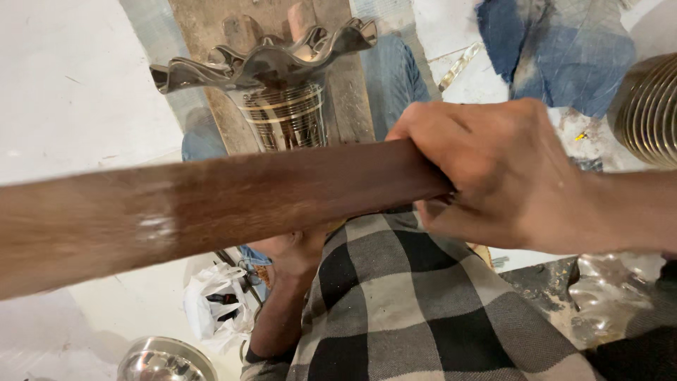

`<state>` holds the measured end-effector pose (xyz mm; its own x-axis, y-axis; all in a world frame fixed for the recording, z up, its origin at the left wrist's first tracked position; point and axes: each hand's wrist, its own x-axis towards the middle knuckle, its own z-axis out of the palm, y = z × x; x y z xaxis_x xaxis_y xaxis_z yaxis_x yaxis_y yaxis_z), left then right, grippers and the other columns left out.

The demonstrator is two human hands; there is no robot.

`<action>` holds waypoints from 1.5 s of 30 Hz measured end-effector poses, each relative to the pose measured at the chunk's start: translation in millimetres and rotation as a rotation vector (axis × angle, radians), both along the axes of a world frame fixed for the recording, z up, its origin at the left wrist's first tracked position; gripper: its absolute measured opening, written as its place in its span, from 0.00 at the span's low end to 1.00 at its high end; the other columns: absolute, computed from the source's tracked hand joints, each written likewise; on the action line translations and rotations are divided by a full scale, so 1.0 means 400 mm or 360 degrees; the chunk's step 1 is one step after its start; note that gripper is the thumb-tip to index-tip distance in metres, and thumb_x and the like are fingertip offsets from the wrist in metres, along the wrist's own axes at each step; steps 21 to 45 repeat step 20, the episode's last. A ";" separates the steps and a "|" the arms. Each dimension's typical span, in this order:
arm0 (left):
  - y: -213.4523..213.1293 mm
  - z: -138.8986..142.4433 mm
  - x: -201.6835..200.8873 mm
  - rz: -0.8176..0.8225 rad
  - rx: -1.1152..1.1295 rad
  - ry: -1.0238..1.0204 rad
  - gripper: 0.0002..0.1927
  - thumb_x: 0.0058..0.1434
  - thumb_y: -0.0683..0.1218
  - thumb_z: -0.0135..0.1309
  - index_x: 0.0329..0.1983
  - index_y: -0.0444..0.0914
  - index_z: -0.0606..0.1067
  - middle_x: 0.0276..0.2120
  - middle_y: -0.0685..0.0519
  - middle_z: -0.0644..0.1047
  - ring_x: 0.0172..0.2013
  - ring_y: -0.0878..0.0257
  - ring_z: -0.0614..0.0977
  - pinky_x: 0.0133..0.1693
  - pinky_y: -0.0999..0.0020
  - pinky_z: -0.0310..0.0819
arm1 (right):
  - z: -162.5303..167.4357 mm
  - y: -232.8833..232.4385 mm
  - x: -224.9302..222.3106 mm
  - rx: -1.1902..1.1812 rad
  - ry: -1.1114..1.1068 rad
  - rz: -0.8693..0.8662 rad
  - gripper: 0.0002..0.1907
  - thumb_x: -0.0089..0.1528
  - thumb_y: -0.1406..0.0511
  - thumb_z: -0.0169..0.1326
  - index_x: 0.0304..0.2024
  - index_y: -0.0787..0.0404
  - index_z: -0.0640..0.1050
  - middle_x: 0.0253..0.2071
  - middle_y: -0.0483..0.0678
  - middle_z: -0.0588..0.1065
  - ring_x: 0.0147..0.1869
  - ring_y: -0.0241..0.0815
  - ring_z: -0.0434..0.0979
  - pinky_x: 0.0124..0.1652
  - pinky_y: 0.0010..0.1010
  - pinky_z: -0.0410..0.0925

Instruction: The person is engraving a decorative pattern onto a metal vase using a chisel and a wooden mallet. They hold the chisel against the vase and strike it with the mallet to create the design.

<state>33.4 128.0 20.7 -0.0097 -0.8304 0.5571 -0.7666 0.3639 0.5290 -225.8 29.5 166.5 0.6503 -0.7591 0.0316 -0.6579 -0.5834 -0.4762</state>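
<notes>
My right hand (508, 176) is closed around one end of a long brown wooden stick (211, 204), which runs across the view to the left edge and is blurred. Behind the stick stands a shiny metal vase (282, 85) with a wavy flared rim and engraved bands; its lower part is hidden by the stick. My left hand (293, 250) reaches up under the stick toward the foot of the vase. Its fingers are hidden, so its grip cannot be made out.
The vase stands on a worn wooden plank (349, 85). A ribbed brass piece (649, 106) is at the right edge, a blue cloth (557, 49) at top right, a shiny metal bowl (166, 361) and a white plastic bag (215, 300) at bottom left. My checked garment (423, 303) fills the foreground.
</notes>
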 end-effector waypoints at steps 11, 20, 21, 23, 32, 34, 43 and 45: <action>0.005 -0.009 0.000 0.0098 0.0244 0.0107 0.06 0.63 0.47 0.62 0.40 0.41 0.82 0.35 0.53 0.85 0.26 0.69 0.83 0.33 0.71 0.77 | 0.003 -0.003 0.005 0.0205 0.0224 0.0051 0.19 0.46 0.68 0.64 0.35 0.64 0.70 0.22 0.48 0.73 0.16 0.40 0.71 0.13 0.30 0.64; 0.015 -0.042 0.005 0.0442 0.1007 -0.0120 0.15 0.61 0.47 0.59 0.51 0.51 0.84 0.37 0.61 0.88 0.29 0.66 0.86 0.33 0.67 0.76 | 0.018 -0.002 0.010 0.0077 0.0319 0.0041 0.22 0.50 0.63 0.66 0.42 0.63 0.72 0.25 0.46 0.76 0.19 0.40 0.75 0.15 0.30 0.66; 0.015 -0.042 0.005 0.0442 0.1007 -0.0120 0.15 0.61 0.47 0.59 0.51 0.51 0.84 0.37 0.61 0.88 0.29 0.66 0.86 0.33 0.67 0.76 | 0.018 -0.002 0.010 0.0077 0.0319 0.0041 0.22 0.50 0.63 0.66 0.42 0.63 0.72 0.25 0.46 0.76 0.19 0.40 0.75 0.15 0.30 0.66; 0.015 -0.042 0.005 0.0442 0.1007 -0.0120 0.15 0.61 0.47 0.59 0.51 0.51 0.84 0.37 0.61 0.88 0.29 0.66 0.86 0.33 0.67 0.76 | 0.018 -0.002 0.010 0.0077 0.0319 0.0041 0.22 0.50 0.63 0.66 0.42 0.63 0.72 0.25 0.46 0.76 0.19 0.40 0.75 0.15 0.30 0.66; 0.015 -0.042 0.005 0.0442 0.1007 -0.0120 0.15 0.61 0.47 0.59 0.51 0.51 0.84 0.37 0.61 0.88 0.29 0.66 0.86 0.33 0.67 0.76 | 0.018 -0.002 0.010 0.0077 0.0319 0.0041 0.22 0.50 0.63 0.66 0.42 0.63 0.72 0.25 0.46 0.76 0.19 0.40 0.75 0.15 0.30 0.66; 0.015 -0.042 0.005 0.0442 0.1007 -0.0120 0.15 0.61 0.47 0.59 0.51 0.51 0.84 0.37 0.61 0.88 0.29 0.66 0.86 0.33 0.67 0.76 | 0.018 -0.002 0.010 0.0077 0.0319 0.0041 0.22 0.50 0.63 0.66 0.42 0.63 0.72 0.25 0.46 0.76 0.19 0.40 0.75 0.15 0.30 0.66; 0.015 -0.042 0.005 0.0442 0.1007 -0.0120 0.15 0.61 0.47 0.59 0.51 0.51 0.84 0.37 0.61 0.88 0.29 0.66 0.86 0.33 0.67 0.76 | 0.018 -0.002 0.010 0.0077 0.0319 0.0041 0.22 0.50 0.63 0.66 0.42 0.63 0.72 0.25 0.46 0.76 0.19 0.40 0.75 0.15 0.30 0.66; 0.015 -0.042 0.005 0.0442 0.1007 -0.0120 0.15 0.61 0.47 0.59 0.51 0.51 0.84 0.37 0.61 0.88 0.29 0.66 0.86 0.33 0.67 0.76 | 0.018 -0.002 0.010 0.0077 0.0319 0.0041 0.22 0.50 0.63 0.66 0.42 0.63 0.72 0.25 0.46 0.76 0.19 0.40 0.75 0.15 0.30 0.66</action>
